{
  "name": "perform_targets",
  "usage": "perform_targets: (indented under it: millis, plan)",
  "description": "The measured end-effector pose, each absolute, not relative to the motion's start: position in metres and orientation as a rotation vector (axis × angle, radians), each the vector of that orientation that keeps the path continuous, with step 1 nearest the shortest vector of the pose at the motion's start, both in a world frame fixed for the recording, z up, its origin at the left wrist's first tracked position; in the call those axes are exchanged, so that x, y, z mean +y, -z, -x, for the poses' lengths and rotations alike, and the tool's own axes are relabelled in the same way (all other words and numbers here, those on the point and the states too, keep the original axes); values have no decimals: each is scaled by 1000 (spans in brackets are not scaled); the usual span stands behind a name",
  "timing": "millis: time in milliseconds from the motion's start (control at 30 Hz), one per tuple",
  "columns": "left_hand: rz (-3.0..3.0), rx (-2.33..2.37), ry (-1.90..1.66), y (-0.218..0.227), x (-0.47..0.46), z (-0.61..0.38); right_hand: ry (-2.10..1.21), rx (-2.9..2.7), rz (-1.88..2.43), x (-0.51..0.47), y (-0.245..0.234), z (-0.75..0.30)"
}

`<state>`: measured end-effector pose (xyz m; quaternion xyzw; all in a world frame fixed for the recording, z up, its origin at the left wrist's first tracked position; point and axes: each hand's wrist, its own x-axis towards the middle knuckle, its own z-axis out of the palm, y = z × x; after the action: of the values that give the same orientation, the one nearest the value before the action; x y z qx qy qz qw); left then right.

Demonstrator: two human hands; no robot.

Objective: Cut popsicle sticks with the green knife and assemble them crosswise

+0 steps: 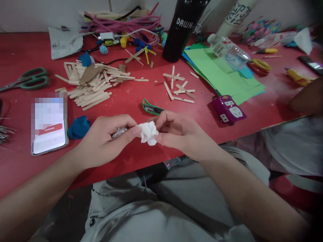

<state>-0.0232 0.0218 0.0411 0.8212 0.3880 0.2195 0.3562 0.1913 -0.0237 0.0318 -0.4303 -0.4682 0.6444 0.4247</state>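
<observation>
So left hand (108, 139) and right hand (185, 134) both have their grip pinching a crumpled white piece (149, 133), just on the near side of the green cutter (152, 109). Left also has a clear crinkly bit (119, 132) tucked in; wooden sticks (94, 95) sit left of that cutter.

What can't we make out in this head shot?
Head view, all of these:
White crumpled piece: edges covered where the left hand and right hand pinch it.
Clear crumpled piece: mostly covered by the left hand.
Green-edged cutter: one end behind the right hand.
Phone: upper screen pixelated.
Green-handled scissors: blade tips cut off, left edge.
</observation>
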Motion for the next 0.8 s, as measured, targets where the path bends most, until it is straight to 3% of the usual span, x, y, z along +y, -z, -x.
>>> perform_targets:
  millis: [267,800]
  plan:
    - [-2065,1045,-569,-40,27,25,-1635,-1179,1146,-21,-31,-197]
    - [-2133,1062,-488,-34,36,31,-868,-1765,1433,-25,-38,-224]
